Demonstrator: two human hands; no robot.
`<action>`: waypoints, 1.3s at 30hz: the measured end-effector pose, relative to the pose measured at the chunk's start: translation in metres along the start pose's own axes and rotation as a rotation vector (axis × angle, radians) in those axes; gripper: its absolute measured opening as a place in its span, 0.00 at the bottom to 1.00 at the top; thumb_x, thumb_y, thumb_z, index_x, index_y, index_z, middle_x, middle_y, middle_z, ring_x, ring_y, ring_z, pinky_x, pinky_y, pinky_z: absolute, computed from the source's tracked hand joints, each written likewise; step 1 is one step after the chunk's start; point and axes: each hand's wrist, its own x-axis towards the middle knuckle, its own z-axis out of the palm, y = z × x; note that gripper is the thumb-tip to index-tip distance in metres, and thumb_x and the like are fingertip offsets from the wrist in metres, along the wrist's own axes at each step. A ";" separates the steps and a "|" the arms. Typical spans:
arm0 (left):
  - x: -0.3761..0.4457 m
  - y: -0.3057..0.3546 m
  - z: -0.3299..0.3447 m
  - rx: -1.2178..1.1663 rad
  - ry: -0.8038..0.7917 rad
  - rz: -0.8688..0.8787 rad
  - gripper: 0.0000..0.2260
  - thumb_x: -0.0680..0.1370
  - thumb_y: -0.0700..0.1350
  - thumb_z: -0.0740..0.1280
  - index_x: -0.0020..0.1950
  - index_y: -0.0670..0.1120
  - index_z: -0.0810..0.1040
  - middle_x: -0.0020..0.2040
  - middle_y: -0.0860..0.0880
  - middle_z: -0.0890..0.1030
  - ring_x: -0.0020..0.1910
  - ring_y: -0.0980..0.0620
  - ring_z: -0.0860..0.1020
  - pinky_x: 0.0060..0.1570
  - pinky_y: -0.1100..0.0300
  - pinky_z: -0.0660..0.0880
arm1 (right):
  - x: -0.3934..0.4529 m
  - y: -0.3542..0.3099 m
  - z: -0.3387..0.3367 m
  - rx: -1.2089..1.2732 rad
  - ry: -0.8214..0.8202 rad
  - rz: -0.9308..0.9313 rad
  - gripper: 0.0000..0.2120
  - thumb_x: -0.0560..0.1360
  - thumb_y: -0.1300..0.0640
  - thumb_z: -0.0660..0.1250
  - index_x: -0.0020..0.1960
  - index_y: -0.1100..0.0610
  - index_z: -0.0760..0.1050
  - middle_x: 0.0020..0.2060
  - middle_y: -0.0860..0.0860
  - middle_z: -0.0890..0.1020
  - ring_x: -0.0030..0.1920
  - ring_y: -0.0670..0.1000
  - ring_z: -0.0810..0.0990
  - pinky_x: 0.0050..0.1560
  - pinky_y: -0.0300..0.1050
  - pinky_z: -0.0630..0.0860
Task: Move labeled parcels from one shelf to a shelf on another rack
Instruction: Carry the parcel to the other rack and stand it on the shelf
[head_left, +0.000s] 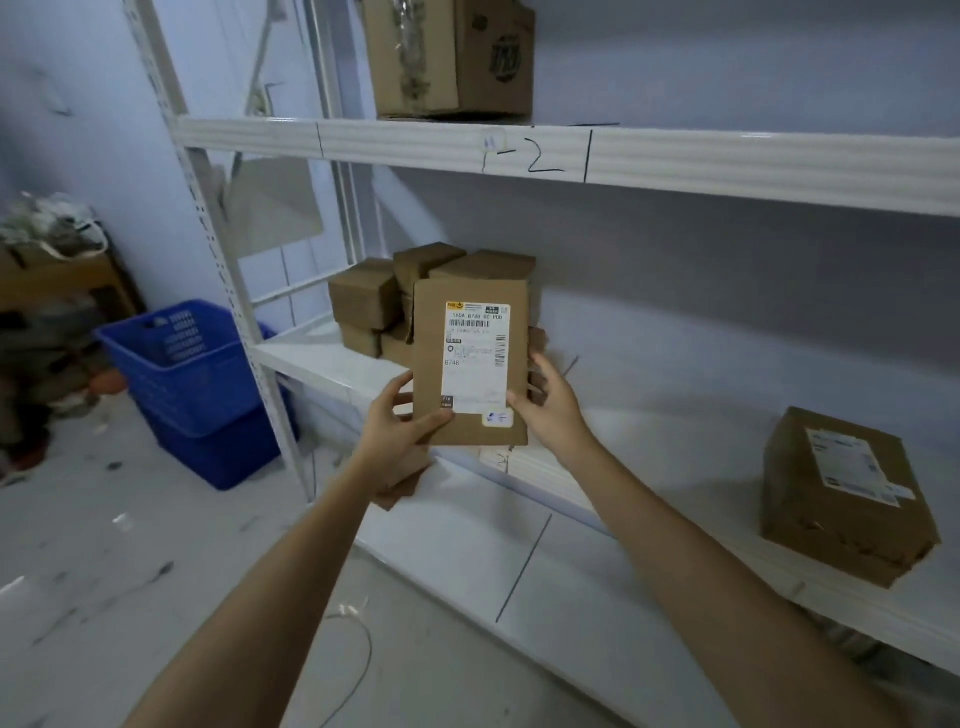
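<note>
A flat brown cardboard parcel with a white shipping label faces me, held upright in front of the middle shelf. My left hand grips its lower left corner and my right hand holds its right edge. Under my left hand a second small brown box shows partly. Behind the held parcel, a stack of several small brown boxes sits at the shelf's left end. A larger labeled parcel rests on the same shelf at the right.
The white rack's upper shelf has "1-2" written on its edge and carries a big carton. Two stacked blue plastic baskets stand on the floor left of the rack post. Cluttered boxes sit at far left.
</note>
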 end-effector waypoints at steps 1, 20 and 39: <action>0.001 0.004 -0.012 0.005 0.021 0.008 0.32 0.70 0.39 0.74 0.72 0.47 0.66 0.52 0.50 0.77 0.48 0.53 0.79 0.33 0.69 0.79 | 0.002 -0.007 0.010 0.008 -0.014 -0.016 0.31 0.74 0.69 0.64 0.74 0.59 0.58 0.70 0.56 0.70 0.70 0.52 0.69 0.64 0.40 0.69; 0.091 0.116 -0.189 0.062 0.144 0.329 0.33 0.69 0.45 0.75 0.72 0.53 0.67 0.60 0.50 0.75 0.59 0.45 0.77 0.48 0.59 0.78 | 0.083 -0.153 0.141 0.147 -0.013 -0.407 0.30 0.75 0.70 0.63 0.74 0.54 0.60 0.57 0.41 0.71 0.60 0.42 0.70 0.41 0.18 0.72; 0.263 0.208 -0.239 -0.039 0.161 0.586 0.24 0.71 0.49 0.73 0.66 0.56 0.73 0.57 0.52 0.81 0.53 0.50 0.82 0.54 0.55 0.78 | 0.232 -0.255 0.168 0.076 0.147 -0.659 0.26 0.74 0.62 0.67 0.69 0.48 0.66 0.66 0.46 0.74 0.65 0.45 0.73 0.65 0.45 0.73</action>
